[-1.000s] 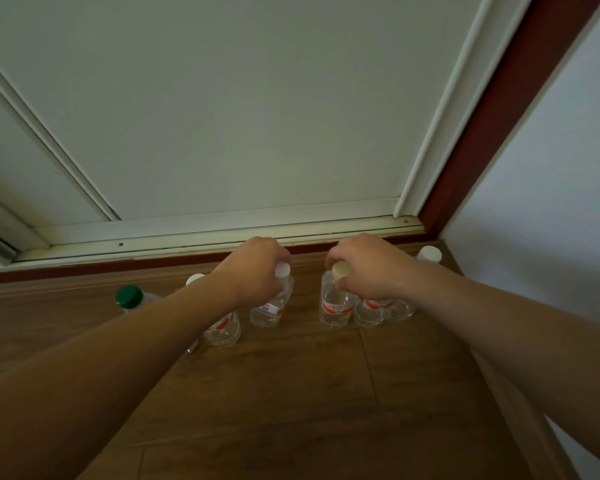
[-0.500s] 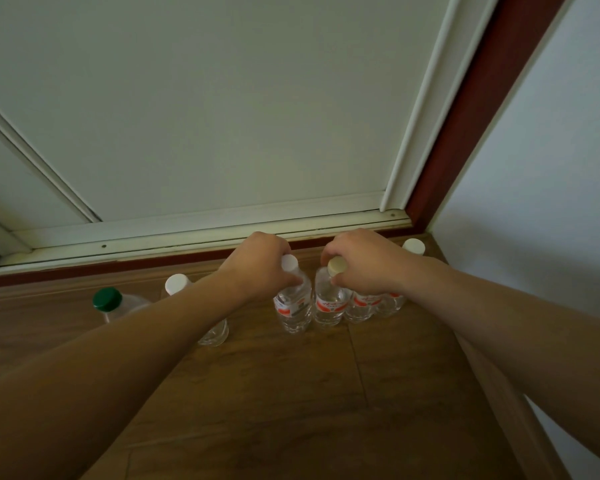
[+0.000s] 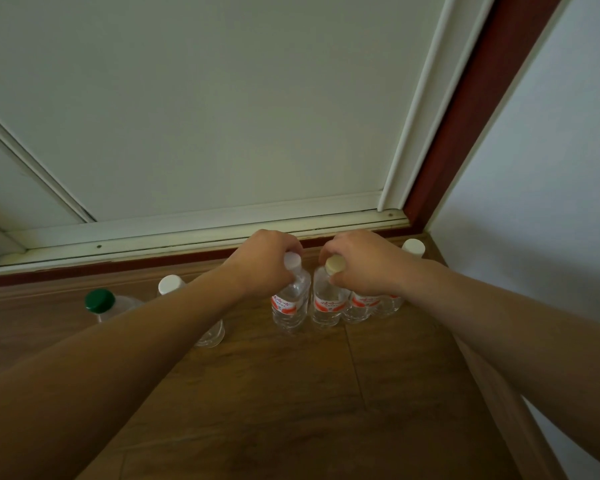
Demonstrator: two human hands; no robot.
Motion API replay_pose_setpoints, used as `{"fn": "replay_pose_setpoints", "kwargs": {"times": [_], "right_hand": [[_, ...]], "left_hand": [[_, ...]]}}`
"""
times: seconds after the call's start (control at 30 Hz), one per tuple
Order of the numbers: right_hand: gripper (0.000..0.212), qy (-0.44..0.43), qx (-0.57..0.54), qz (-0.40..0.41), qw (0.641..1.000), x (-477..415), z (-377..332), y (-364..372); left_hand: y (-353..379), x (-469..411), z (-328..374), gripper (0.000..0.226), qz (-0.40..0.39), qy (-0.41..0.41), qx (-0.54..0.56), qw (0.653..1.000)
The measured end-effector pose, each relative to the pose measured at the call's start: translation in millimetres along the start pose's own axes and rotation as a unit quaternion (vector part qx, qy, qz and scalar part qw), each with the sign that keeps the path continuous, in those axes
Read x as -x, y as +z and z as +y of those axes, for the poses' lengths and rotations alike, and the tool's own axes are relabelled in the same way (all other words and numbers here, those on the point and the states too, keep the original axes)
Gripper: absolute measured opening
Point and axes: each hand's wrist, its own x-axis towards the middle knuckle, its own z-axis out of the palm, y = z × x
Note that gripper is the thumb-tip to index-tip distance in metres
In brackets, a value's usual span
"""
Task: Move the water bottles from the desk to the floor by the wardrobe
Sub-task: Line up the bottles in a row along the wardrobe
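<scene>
Pinching caps: left grip on white-cap bottle, right grip on cream-cap bottle; I'd guess light, slippery, tippy.

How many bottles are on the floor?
6 that I can see. A green-capped one far left, a white-capped one behind the left arm, one under each hand, and two more right. Arms may hide others.

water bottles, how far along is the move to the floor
Done: several bottles stand on the wood floor along the wardrobe. In hand: left hand and right hand each grip a bottle neck, both bottles on the floor. The desk is out of view.
</scene>
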Motion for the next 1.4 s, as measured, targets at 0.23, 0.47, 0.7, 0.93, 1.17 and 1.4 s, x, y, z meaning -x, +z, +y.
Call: {"fn": "replay_pose_setpoints", "kwargs": {"times": [0.23,0.47,0.7,0.93,1.17,1.4], "right_hand": [[0.032,0.005,-0.011,0.003,1.0,-2,-2,1],[0.029,0.005,-0.015,0.005,1.0,-4,-2,2],[0.033,0.01,-0.013,-0.001,1.0,-4,-5,-1],[0.034,0.005,-0.007,0.001,1.0,-3,-8,-2],[0.044,0.008,0.009,0.005,1.0,-1,-9,-1],[0.058,0.003,0.009,0.03,1.0,-5,-17,-10]], "left_hand": [[5,0,2,0.037,0.015,-0.039,0.048,0.998],[5,0,-2,0.033,0.033,-0.05,0.059,0.996],[5,1,-1,0.032,0.03,-0.046,0.076,0.996],[4,3,-4,0.034,0.023,-0.053,0.085,0.995],[4,4,-6,0.038,0.018,-0.046,0.095,0.994],[0,9,-11,0.047,0.025,-0.023,0.071,0.997]]}}
